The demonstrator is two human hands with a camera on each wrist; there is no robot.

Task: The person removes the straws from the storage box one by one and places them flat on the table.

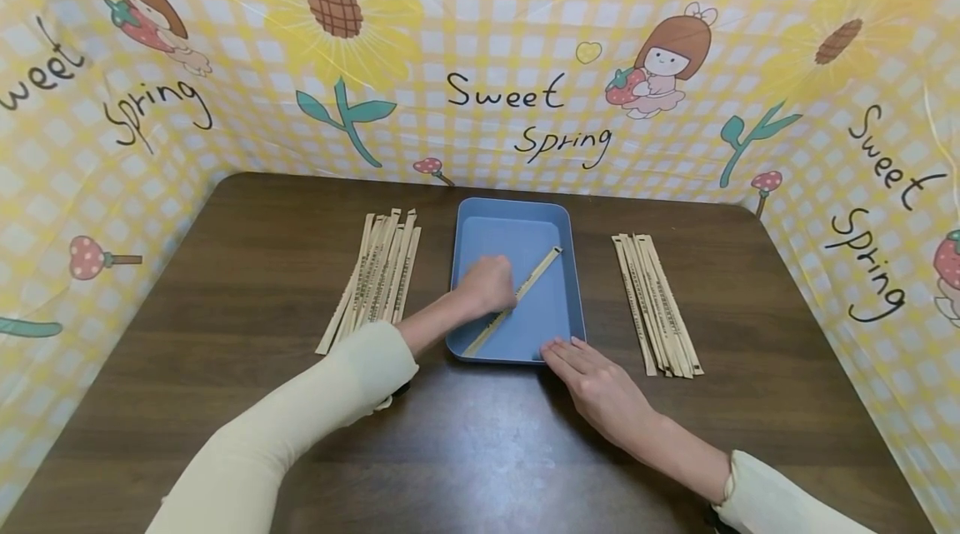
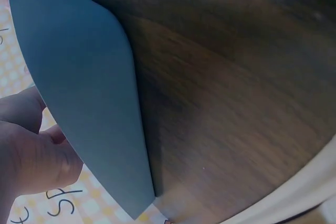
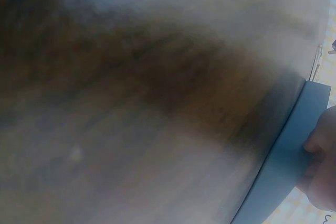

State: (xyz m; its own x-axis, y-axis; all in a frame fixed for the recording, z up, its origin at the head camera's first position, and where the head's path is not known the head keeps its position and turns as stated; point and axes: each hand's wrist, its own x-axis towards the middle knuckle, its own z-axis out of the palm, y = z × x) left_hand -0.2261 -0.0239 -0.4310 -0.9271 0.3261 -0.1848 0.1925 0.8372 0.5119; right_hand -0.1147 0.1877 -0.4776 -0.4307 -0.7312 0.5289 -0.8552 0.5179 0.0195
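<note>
A blue tray (image 1: 572,301) stands on the dark wooden table. Diagonally across its inside lies a thin, beige, paper-wrapped stick (image 1: 542,267) with dark printing. My left hand (image 1: 487,284) is over the tray with curled fingers, gripping the stick near its middle; the fingertips are hidden from above. The left wrist view catches that hand (image 2: 37,150) beyond the tray's outer wall (image 2: 89,77), but not the stick. My right hand (image 1: 600,388) rests its extended fingers at the tray's near right corner. The right wrist view is blurred, with the tray wall (image 3: 294,156) at its right.
To the left of the tray lies a loose bundle of similar wrapped sticks (image 1: 378,267), partly behind the left forearm. Another bundle (image 1: 656,309) lies to the right. A yellow checked cloth (image 1: 495,34) with printed flowers encloses the table's back and sides.
</note>
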